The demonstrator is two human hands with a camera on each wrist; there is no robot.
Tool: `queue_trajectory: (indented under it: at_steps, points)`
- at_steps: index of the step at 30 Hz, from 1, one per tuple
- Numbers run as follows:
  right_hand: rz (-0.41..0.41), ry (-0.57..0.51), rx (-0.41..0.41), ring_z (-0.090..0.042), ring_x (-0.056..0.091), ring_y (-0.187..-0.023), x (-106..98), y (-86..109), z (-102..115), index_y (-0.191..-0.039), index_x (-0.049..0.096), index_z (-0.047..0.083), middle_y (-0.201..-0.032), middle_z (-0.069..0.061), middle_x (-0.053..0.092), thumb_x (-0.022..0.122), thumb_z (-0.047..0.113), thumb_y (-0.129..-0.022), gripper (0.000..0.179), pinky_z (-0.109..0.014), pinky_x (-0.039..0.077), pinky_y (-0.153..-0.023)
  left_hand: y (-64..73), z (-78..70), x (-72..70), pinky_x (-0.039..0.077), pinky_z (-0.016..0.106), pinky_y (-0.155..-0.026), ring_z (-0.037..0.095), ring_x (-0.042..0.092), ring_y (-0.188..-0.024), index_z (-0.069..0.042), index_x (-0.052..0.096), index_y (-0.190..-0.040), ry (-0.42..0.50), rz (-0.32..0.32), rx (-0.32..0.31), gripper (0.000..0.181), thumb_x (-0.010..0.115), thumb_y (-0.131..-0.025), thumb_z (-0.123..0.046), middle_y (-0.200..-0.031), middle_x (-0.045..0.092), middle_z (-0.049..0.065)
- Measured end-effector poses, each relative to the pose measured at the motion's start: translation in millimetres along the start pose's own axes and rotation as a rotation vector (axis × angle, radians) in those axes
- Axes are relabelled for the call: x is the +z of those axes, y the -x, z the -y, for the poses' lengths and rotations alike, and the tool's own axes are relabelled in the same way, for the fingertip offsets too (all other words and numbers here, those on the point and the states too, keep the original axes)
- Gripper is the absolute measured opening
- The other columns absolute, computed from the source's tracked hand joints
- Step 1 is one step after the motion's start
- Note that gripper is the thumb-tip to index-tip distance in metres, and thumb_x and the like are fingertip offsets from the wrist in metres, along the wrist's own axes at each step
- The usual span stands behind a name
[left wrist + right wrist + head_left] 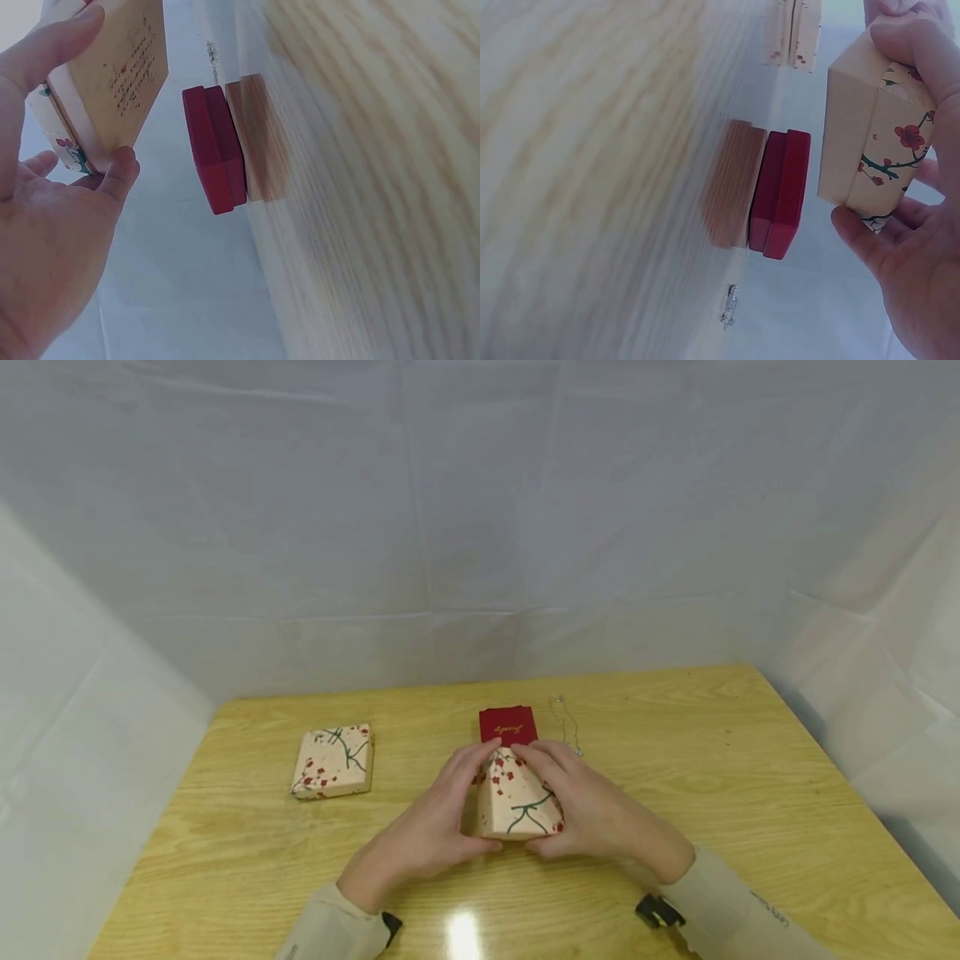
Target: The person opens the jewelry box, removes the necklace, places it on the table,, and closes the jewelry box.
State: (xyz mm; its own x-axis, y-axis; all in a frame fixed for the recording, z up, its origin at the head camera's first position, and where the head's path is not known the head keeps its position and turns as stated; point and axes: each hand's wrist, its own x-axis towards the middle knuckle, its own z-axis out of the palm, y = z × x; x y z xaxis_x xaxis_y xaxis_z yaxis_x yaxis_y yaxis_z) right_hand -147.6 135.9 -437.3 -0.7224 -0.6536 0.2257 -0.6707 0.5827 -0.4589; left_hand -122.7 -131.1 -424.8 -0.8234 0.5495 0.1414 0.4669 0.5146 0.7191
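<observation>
Both hands grip one cream gift box with red blossoms and dark green branches, held up over the table. My left hand has its thumb on the near edge and its fingers at the far edge. From the opposite side, my right hand grips it the same way. Small print shows on the box's plain underside in the left wrist view. A seam between lid and base runs along its side. Just beyond the held box lies a red jewelry box with gold script on top.
A thin silver chain with a small pendant lies right of the red box. At the left of the wooden table sits a second blossom-patterned box. Pale cloth hangs behind and at both sides.
</observation>
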Motion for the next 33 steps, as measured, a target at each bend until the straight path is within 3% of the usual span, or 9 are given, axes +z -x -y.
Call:
queue_trajectory:
  at_steps: [8, 21, 25, 33]
  points:
    - [0.012, -0.036, 0.003, -0.018, 0.050, -0.132, -3.7, 0.4, -1.4, -0.167, 0.032, 0.020, -0.159, -0.003, 0.039, 0.094, 0.045, -0.071, 0.117, -0.042, 0.052, -0.107, -0.1, -0.3, 0.3, 0.036, 0.050, -0.121, 0.023, 0.037, -0.151, -0.043, 0.010, -0.169, 0.022, 0.000, 0.002, 0.129, 0.096, -0.078, -0.014, -0.171, 0.022, -0.006]
    - [0.029, -0.104, 0.008, -0.016, 0.050, -0.133, -9.2, 0.6, -0.4, -0.167, 0.031, 0.022, -0.160, -0.002, 0.038, 0.095, 0.042, -0.070, 0.118, -0.043, 0.052, -0.108, 0.0, -0.1, 0.2, 0.034, 0.050, -0.122, 0.023, 0.036, -0.152, -0.042, 0.007, -0.169, 0.024, 0.007, -0.001, 0.131, 0.096, -0.077, -0.014, -0.172, 0.023, -0.004]
    - [0.036, -0.118, 0.010, -0.014, 0.049, -0.132, -9.7, 1.3, -1.5, -0.168, 0.028, 0.026, -0.160, 0.000, 0.038, 0.095, 0.042, -0.070, 0.119, -0.042, 0.052, -0.108, -0.3, 0.3, 0.3, 0.035, 0.050, -0.122, 0.021, 0.040, -0.149, -0.045, 0.007, -0.168, 0.026, 0.014, -0.017, 0.131, 0.097, -0.077, -0.014, -0.170, 0.026, -0.006]
    - [0.036, -0.149, 0.004, -0.014, 0.049, -0.132, -9.4, 3.2, -5.5, -0.167, 0.030, 0.022, -0.159, 0.002, 0.040, 0.096, 0.039, -0.069, 0.119, -0.043, 0.052, -0.108, -0.2, 1.3, 0.9, 0.038, 0.046, -0.120, 0.019, 0.045, -0.143, -0.046, 0.008, -0.168, 0.027, 0.024, -0.018, 0.131, 0.096, -0.077, -0.014, -0.167, 0.030, -0.007]
